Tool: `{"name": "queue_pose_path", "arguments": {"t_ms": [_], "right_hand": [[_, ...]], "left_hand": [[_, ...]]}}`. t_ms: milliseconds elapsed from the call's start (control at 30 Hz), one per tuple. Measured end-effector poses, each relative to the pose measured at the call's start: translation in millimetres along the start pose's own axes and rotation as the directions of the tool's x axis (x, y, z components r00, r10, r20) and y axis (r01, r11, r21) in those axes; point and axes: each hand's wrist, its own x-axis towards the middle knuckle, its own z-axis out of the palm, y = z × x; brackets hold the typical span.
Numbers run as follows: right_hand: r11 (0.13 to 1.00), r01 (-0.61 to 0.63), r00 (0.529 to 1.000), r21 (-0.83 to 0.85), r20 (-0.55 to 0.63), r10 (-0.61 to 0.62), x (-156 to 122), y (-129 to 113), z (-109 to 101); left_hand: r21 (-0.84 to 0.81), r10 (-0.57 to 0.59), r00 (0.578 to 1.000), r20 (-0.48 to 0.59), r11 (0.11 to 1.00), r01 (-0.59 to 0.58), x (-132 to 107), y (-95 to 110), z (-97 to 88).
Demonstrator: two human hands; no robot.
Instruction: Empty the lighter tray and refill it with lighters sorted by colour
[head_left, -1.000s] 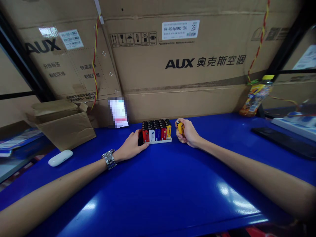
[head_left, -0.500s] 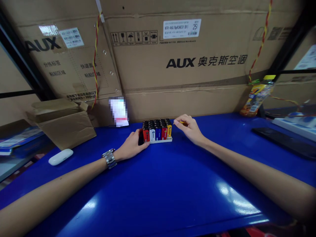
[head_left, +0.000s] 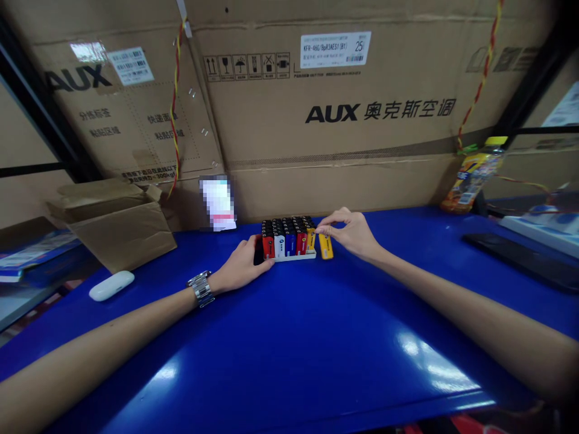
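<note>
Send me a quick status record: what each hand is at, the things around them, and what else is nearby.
Left hand: resting at the tray's left end, against a black lighter.
Right hand: fingers pinched just above a yellow lighter; contact unclear.
Things: white plastic tray of upright lighters, front row red, white, blue, red, orange; yellow lighter stands right of the tray.
Surface: blue table.
Rest: open cardboard box, white oval case, plastic bottle, AUX carton.

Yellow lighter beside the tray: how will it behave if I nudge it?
The yellow lighter is probably light and stiff, judging by its small plastic body. Its flat sides suggest it won't roll, but it may slide easily on the glossy blue tabletop.
</note>
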Motion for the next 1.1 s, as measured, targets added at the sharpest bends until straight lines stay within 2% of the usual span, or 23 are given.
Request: {"name": "queue_pose_path", "arguments": {"t_ms": [133,233,400,600,733,800,867,967,1033,1100], "right_hand": [[0.973,-0.103,0.995,0.209,0.038,0.097,0.1,-4.3,-0.6],[0.944,-0.155,0.988,0.291,0.029,0.154,-2.1,-6.0,3.0],[0.908,-0.162,0.987,0.386,0.064,0.148,-6.1,-9.5,9.9],[0.93,-0.129,0.988,0.345,0.123,0.091,-11.9,-19.3,16.4],[0.943,-0.137,0.982,0.302,0.166,0.089,-13.8,-12.7,19.9],[0.955,-0.099,0.984,0.28,0.172,0.051,-12.8,-8.0,18.4],[0.975,-0.007,0.988,0.222,0.153,-0.028,-11.7,-6.4,14.5],[0.989,0.109,0.988,0.098,0.102,-0.119,-11.3,-10.3,7.4],[0.993,0.088,0.994,0.076,0.052,-0.092,-11.4,-12.5,4.5],[0.993,0.017,1.0,0.114,-0.022,-0.015,-10.6,-10.2,4.9]], "left_hand": [[-0.012,-0.005,1.0,0.0,1.0,0.005,-0.1,0.7,-0.1],[-0.007,-0.003,1.0,0.001,1.0,0.003,-0.2,2.1,-0.4],[0.007,-0.005,1.0,0.011,1.0,0.005,-0.2,4.0,-1.0],[0.007,-0.008,1.0,0.009,1.0,0.008,0.3,5.3,-0.6],[0.026,0.0,1.0,0.005,1.0,0.0,1.1,4.8,0.0],[0.015,0.003,1.0,0.006,1.0,-0.003,1.4,4.6,0.0],[-0.009,-0.001,1.0,0.007,1.0,0.001,1.3,5.3,-0.4],[-0.105,-0.039,0.999,0.003,0.994,0.039,0.1,8.1,-1.9],[-0.253,-0.084,0.996,0.004,0.964,0.083,-0.7,9.3,-3.1],[-0.403,-0.148,0.989,0.005,0.905,0.138,-0.1,7.9,-3.7]]}}
